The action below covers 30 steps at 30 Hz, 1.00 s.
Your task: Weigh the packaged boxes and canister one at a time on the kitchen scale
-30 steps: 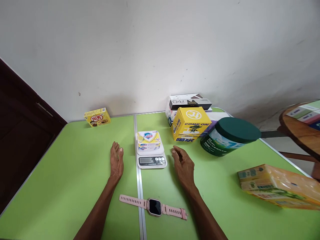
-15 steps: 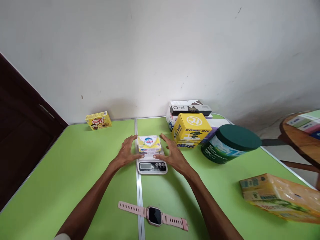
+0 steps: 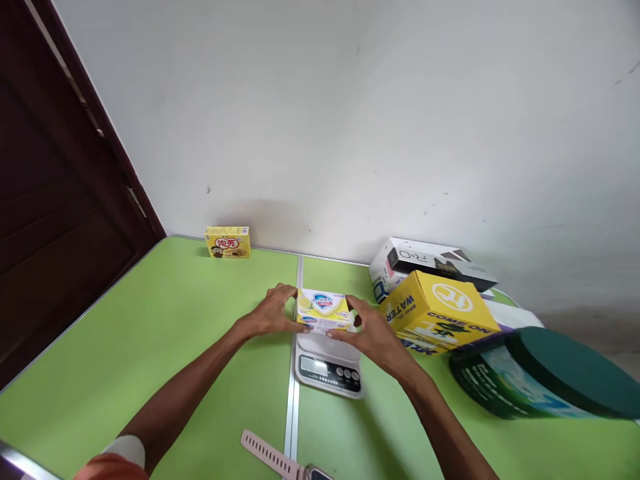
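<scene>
Soap box [image 3: 324, 309] is between the left hand [image 3: 274, 312] and the right hand [image 3: 374, 335], each gripping one end, thumbs at its near side. It is over the plate of the scale [image 3: 329, 376]; whether they touch is hard to tell. Some fingertips are hidden. The watch [image 3: 273, 455] is cut off below, the green tub [image 3: 520, 377] at right.

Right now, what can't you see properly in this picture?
All in the head view:
Pink-strapped watch: partly cut off by the bottom edge.
White plastic scale: the back of its plate is hidden by the yellow-and-white cardboard box.
The scale's grey screen: any numbers are too faint to read.
Dark green round tub: its small print is blurred.
</scene>
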### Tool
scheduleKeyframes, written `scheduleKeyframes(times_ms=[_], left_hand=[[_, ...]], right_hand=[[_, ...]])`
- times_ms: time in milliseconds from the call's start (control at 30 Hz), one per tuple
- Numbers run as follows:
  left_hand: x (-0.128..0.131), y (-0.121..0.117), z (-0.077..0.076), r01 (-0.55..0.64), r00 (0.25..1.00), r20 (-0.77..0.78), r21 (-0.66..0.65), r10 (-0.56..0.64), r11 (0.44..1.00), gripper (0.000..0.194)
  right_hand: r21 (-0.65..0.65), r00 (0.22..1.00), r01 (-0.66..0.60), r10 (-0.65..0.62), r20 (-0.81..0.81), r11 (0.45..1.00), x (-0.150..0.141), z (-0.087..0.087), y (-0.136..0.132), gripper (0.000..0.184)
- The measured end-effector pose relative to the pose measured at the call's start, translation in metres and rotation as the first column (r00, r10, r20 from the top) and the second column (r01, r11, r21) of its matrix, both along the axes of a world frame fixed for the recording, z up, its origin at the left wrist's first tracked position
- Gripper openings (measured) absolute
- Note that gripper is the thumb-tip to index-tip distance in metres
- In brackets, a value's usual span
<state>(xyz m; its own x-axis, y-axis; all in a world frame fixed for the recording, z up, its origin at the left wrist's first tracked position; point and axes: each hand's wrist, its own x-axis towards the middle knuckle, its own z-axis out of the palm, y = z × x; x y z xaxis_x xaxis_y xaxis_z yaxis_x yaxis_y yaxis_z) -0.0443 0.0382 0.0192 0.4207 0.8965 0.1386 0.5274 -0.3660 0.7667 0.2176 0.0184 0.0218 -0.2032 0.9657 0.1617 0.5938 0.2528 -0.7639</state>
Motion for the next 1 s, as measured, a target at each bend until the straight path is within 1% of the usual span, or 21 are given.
scheduleKeyframes(times_ms=[100,133,200,267,333,433,533,633,700,733,767,833,900,1000], left_hand=[[-0.029,0.023,0.010,-0.043,0.997,0.057,-0.009,0.043,0.999,0.062],[-0.039,0.034,0.011,-0.054,0.996,0.073,-0.024,0.056,0.998,0.062],[-0.060,0.058,0.008,-0.078,0.989,0.119,-0.078,0.087,0.994,0.064],[-0.077,0.083,-0.001,-0.103,0.977,0.171,-0.143,0.128,0.984,0.066],[-0.088,0.104,-0.016,-0.129,0.962,0.212,-0.191,0.170,0.973,0.067],[-0.092,0.123,-0.040,-0.191,0.938,0.251,-0.205,0.241,0.960,0.067],[-0.086,0.125,-0.062,-0.300,0.892,0.294,-0.183,0.343,0.936,0.073],[-0.075,0.111,-0.081,-0.422,0.836,0.322,-0.139,0.444,0.896,0.088],[-0.068,0.098,-0.091,-0.499,0.811,0.322,-0.054,0.488,0.865,0.095],[-0.064,0.092,-0.095,-0.518,0.813,0.314,0.006,0.491,0.855,0.097],[-0.062,0.087,-0.097,-0.522,0.824,0.298,0.070,0.482,0.850,0.096],[-0.058,0.081,-0.100,-0.484,0.863,0.252,0.163,0.438,0.860,0.090],[-0.056,0.081,-0.100,-0.443,0.889,0.214,0.185,0.404,0.877,0.085],[-0.056,0.089,-0.100,-0.458,0.883,0.199,0.162,0.425,0.874,0.083]], right_hand=[[0.007,0.998,-0.054,0.055,-0.016,0.998,-0.031,0.014,0.031,0.047],[0.002,0.996,-0.078,0.078,-0.037,0.997,-0.043,0.016,0.045,0.046],[-0.031,0.990,-0.118,0.115,-0.086,0.992,-0.070,0.013,0.074,0.046],[-0.085,0.984,-0.135,0.124,-0.125,0.987,-0.094,0.003,0.102,0.048],[-0.130,0.984,-0.130,0.111,-0.142,0.983,-0.113,-0.010,0.125,0.048],[-0.151,0.987,-0.105,0.085,-0.136,0.983,-0.129,-0.027,0.149,0.048],[-0.139,0.992,-0.061,0.046,-0.114,0.988,-0.133,-0.037,0.162,0.051],[-0.112,0.996,-0.012,0.002,-0.090,0.994,-0.135,-0.043,0.173,0.052],[-0.087,0.997,0.023,-0.030,-0.077,0.996,-0.140,-0.047,0.180,0.051],[-0.073,0.996,0.038,-0.044,-0.073,0.997,-0.143,-0.048,0.184,0.050],[-0.059,0.996,0.051,-0.055,-0.071,0.997,-0.147,-0.050,0.189,0.048],[-0.032,0.995,0.068,-0.070,-0.071,0.997,-0.155,-0.051,0.197,0.046],[-0.009,0.994,0.075,-0.076,-0.080,0.997,-0.162,-0.051,0.204,0.048],[0.012,0.993,0.072,-0.070,-0.097,0.997,-0.172,-0.051,0.209,0.051]])
